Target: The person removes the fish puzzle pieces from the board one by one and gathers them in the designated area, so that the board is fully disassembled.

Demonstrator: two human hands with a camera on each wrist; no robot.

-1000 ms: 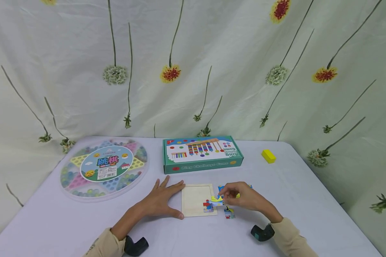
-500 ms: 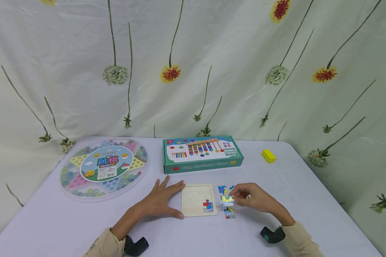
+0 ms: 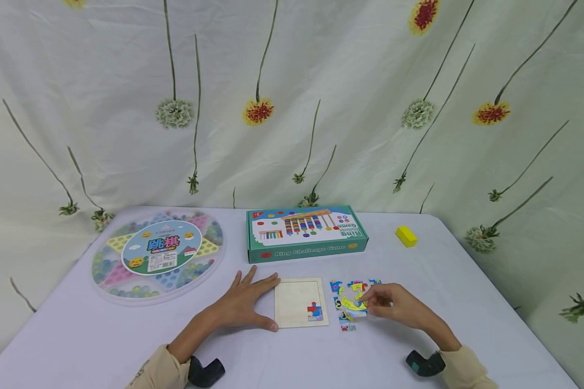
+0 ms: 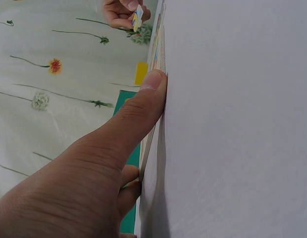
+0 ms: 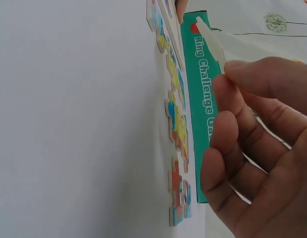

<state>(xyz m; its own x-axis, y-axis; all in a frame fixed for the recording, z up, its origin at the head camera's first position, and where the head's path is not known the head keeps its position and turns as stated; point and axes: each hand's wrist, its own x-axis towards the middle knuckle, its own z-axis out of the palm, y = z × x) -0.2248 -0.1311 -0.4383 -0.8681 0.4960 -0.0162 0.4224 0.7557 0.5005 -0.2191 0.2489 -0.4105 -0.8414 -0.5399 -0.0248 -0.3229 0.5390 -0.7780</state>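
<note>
Fingers spread, my left hand [image 3: 243, 303] rests at the left side of a shallow wooden puzzle tray [image 3: 292, 297], its thumb and a fingertip touching the edge. One red and blue puzzle piece [image 3: 314, 312] lies in the tray's near right corner. Between thumb and index finger, my right hand [image 3: 406, 309] pinches a puzzle piece [image 3: 355, 312], raised above the loose pieces right of the tray. In the right wrist view, the pinched puzzle piece [image 5: 211, 39] appears nearly edge-on. Several loose puzzle pieces [image 5: 178, 124] lie on the table, partly hidden by the right hand in the head view.
Behind the tray lies a green ring game box [image 3: 306, 251]. A round Chinese checkers set [image 3: 161, 254] is at the left. Toward the far right sits a yellow block [image 3: 406, 236]. A white cloth [image 3: 282, 359] covers the table, and a floral curtain [image 3: 292, 151] hangs behind.
My right hand has moved right with the puzzle piece, from over the tray's right edge to over the loose pieces. My left hand has stayed put.
</note>
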